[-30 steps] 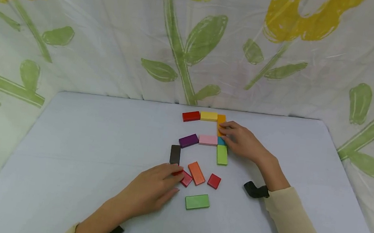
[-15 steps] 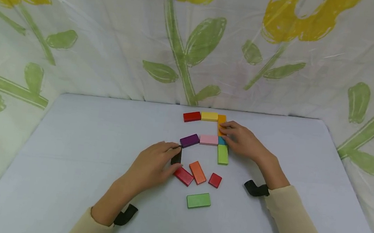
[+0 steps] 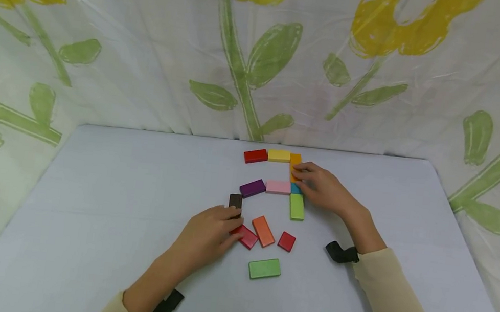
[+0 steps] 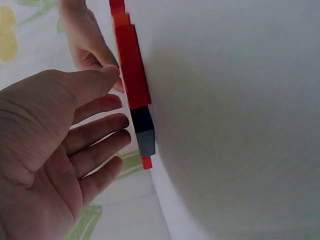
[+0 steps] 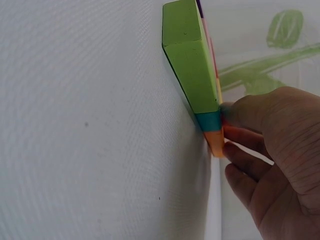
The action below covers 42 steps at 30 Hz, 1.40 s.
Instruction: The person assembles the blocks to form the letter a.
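Observation:
My left hand (image 3: 208, 233) hovers with loosely bent fingers over a black block (image 3: 235, 200) and a red block (image 3: 248, 238). In the left wrist view its thumb overlaps the red block's (image 4: 134, 70) upper edge, while the other fingers spread beside the black block (image 4: 144, 131). My right hand (image 3: 327, 188) has its fingertips on the light orange block (image 3: 296, 159) and the small blue block (image 3: 295, 189). Seen from the right wrist, the thumb (image 5: 245, 112) lies at the blue block's top edge, beside a lime green block (image 5: 192, 75).
A red block (image 3: 255, 156) and a yellow block (image 3: 279, 156) continue the back row. Purple (image 3: 252, 188) and pink (image 3: 278, 187) blocks form the middle one. Nearer lie an orange block (image 3: 263, 231), a small red square block (image 3: 286, 241) and a green block (image 3: 264, 269).
My left hand moved forward from the red block to the black block, then slid slightly back over both. The right hand stays on the light orange and blue blocks.

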### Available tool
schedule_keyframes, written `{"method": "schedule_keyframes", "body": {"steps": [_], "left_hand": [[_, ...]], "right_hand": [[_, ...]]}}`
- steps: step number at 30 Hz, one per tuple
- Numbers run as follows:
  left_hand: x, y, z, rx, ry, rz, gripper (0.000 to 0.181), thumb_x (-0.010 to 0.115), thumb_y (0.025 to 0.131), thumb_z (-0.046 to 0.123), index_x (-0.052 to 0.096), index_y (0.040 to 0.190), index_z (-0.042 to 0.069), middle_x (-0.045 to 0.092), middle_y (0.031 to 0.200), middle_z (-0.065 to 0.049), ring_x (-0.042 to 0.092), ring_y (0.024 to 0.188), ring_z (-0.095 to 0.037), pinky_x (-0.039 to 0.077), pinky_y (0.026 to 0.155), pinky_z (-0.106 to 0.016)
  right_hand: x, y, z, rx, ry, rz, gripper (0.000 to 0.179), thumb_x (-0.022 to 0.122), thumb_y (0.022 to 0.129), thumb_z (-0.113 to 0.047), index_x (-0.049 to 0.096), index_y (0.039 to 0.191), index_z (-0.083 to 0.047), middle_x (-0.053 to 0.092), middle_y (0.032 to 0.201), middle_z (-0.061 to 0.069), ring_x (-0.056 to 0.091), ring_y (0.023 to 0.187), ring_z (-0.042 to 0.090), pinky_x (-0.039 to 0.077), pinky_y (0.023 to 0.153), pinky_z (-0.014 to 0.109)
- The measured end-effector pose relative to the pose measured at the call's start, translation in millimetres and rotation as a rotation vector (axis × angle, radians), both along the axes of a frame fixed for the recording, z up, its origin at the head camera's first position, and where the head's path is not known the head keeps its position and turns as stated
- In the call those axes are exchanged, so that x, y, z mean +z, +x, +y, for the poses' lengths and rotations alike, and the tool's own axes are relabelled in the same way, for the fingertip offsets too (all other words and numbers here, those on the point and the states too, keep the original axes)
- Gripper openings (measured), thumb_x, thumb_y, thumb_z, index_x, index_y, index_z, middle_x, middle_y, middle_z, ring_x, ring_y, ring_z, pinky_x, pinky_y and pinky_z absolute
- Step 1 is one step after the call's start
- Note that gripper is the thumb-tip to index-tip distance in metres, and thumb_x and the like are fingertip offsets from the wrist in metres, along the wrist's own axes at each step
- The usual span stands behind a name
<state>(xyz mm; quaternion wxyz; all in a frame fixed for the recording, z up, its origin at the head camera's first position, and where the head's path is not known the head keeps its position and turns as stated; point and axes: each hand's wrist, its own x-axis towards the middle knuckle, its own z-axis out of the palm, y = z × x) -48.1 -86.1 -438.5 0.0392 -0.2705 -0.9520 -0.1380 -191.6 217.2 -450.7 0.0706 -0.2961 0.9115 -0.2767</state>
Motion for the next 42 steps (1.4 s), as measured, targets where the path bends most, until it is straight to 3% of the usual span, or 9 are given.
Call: {"method": "schedule_keyframes", "body": {"steps": [5,12,18,30,42], "left_hand": [[-1.9,4.5,1.7,-0.017,0.015,0.023,0.030,0.081,0.094,0.029,0.082,0.120,0.014,0.076,0.134,-0.005,0.070,0.131,-0.022,0.053,0.115,-0.041],[-3.1,-1.1,6.2,0.086,-0.030,-0.025,0.044,0.080,0.095,0.037,0.077,0.129,0.008,0.072,0.140,-0.009,0.067,0.135,-0.024,0.053,0.116,-0.043],[-5.0,-1.5,6.0,0.073,-0.048,-0.052,0.045,0.078,0.097,0.035,0.075,0.131,0.006,0.071,0.141,-0.011,0.065,0.138,-0.025,0.050,0.118,-0.042],[-3.9,-4.5,4.5,0.082,0.032,-0.117,0.050,0.080,0.096,0.033,0.071,0.136,0.004,0.068,0.146,-0.011,0.064,0.140,-0.026,0.050,0.118,-0.044],[-3.8,-4.4,3.0,0.110,0.047,-0.158,0.055,0.080,0.096,0.033,0.067,0.141,0.003,0.064,0.151,-0.012,0.061,0.143,-0.027,0.051,0.117,-0.045]], "right_hand": [[-0.4,-0.2,0,0.001,0.008,0.004,0.040,0.065,0.105,-0.010,0.062,0.142,0.004,0.060,0.151,0.021,0.055,0.143,0.042,0.047,0.119,0.058],[-1.4,0.5,0,-0.004,0.006,-0.002,0.040,0.064,0.105,-0.009,0.062,0.142,0.004,0.060,0.151,0.021,0.055,0.143,0.042,0.047,0.119,0.058],[-4.0,1.1,-2,0.001,0.010,0.003,0.040,0.064,0.105,-0.010,0.062,0.143,0.003,0.059,0.152,0.020,0.055,0.144,0.041,0.046,0.119,0.058],[3.7,4.1,-3,-0.056,0.086,0.013,0.040,0.065,0.105,-0.014,0.064,0.143,-0.001,0.060,0.153,0.015,0.056,0.144,0.038,0.048,0.119,0.056],[1.2,2.5,-5,-0.045,0.066,0.030,0.039,0.066,0.104,-0.013,0.066,0.141,0.000,0.062,0.150,0.016,0.057,0.143,0.037,0.047,0.119,0.056]]}}
